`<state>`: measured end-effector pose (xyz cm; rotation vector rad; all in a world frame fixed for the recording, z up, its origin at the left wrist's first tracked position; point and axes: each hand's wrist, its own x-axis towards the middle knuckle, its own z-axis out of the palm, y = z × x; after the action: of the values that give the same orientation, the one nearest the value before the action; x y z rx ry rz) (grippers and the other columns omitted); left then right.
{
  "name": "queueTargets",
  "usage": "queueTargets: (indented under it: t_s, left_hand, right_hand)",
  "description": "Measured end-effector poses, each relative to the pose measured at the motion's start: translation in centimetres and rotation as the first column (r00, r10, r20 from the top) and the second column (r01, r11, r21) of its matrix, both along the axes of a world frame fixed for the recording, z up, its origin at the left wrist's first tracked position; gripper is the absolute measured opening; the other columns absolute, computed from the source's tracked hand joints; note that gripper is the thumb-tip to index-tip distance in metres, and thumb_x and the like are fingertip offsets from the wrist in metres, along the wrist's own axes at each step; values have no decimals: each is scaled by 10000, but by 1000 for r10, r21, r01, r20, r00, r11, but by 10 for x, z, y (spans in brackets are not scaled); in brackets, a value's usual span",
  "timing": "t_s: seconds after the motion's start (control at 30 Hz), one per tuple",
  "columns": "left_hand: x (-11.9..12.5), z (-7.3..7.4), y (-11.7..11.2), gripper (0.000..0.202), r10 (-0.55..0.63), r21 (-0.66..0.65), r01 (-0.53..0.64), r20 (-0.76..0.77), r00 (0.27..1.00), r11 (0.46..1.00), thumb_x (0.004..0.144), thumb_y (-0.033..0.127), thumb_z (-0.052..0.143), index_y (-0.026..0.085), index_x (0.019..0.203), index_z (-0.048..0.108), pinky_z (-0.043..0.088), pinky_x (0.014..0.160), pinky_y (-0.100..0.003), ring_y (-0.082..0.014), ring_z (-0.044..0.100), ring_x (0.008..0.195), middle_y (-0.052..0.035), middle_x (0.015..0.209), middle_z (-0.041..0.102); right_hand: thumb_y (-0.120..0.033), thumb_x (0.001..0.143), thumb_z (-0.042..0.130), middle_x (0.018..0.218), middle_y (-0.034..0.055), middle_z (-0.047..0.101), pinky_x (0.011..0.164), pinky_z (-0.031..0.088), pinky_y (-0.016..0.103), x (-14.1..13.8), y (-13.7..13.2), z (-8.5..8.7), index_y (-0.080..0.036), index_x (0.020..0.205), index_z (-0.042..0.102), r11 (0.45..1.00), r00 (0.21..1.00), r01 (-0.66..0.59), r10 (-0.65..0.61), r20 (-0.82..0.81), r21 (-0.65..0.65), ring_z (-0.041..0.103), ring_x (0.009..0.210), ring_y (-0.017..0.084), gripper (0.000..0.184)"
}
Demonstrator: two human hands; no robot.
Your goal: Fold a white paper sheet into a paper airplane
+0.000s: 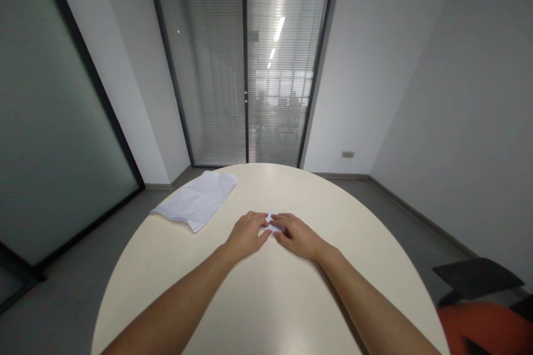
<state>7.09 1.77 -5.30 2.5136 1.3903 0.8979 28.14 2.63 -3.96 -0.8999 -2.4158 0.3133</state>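
Observation:
Between my two hands lies a small piece of folded white paper [273, 228], close to the tabletop. My left hand [249, 234] grips its left side, with thumb and fingers curved toward the middle. From the other side my right hand [297, 234] holds the right part, fingers over the top and thumb at the near edge. Much of the paper is hidden under the fingers, so its exact folded shape cannot be made out.
A stack of creased white paper sheets [197, 199] lies at the left edge of the round cream table [266, 299]. A chair with a red seat [485, 324] stands at the lower right. Glass doors with blinds [245, 66] are beyond the table.

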Motion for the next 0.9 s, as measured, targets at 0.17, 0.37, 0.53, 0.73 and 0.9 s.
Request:
queueTargets:
  t_s: [0.17,0.37,0.53,0.73,0.9]
  left_hand:
    - [1,-1,0,161,-38,-11,38,-1,999,999,852,241,646,193,1006,656,450,1017,-412,-258,575,1170,-89,1248,668]
    - [-1,1,-1,204,-92,-7,92,2,996,996,842,240,635,199,1041,620,457,987,-405,-254,583,1100,-73,1085,695]
    - [-3,5,-5,204,-162,-14,162,-12,987,987,836,238,637,206,1036,610,450,977,-404,-257,566,1100,-68,1128,673]
    - [-1,7,-7,216,-169,-27,169,-6,986,985,825,186,612,214,1036,579,444,980,-405,-252,554,1106,-57,1116,661]
    - [0,8,-9,230,-163,-18,163,-6,987,986,845,185,581,217,1073,567,412,1040,-431,-257,527,1166,-71,1170,637]
  right_hand:
    - [-275,907,575,1292,115,653,1064,440,428,1,2,-5,-194,1284,617,1000,1000,-7,7,-14,-2,583,1214,248,388]
    - [-362,916,551,1473,178,487,1133,338,544,4,4,-10,-147,1409,517,997,991,68,-63,115,-35,437,1373,333,539]
    - [-363,857,627,1360,160,594,1123,376,459,5,2,0,-146,1333,587,1000,996,8,-6,91,-22,517,1294,296,525]
    - [-462,903,562,1550,177,371,1147,268,601,5,0,-3,-180,1485,435,985,976,109,-81,201,-133,298,1446,383,659]
    - [-481,892,584,1528,184,407,1142,275,601,6,3,-11,-191,1453,478,988,984,108,-90,157,-108,343,1426,375,641]
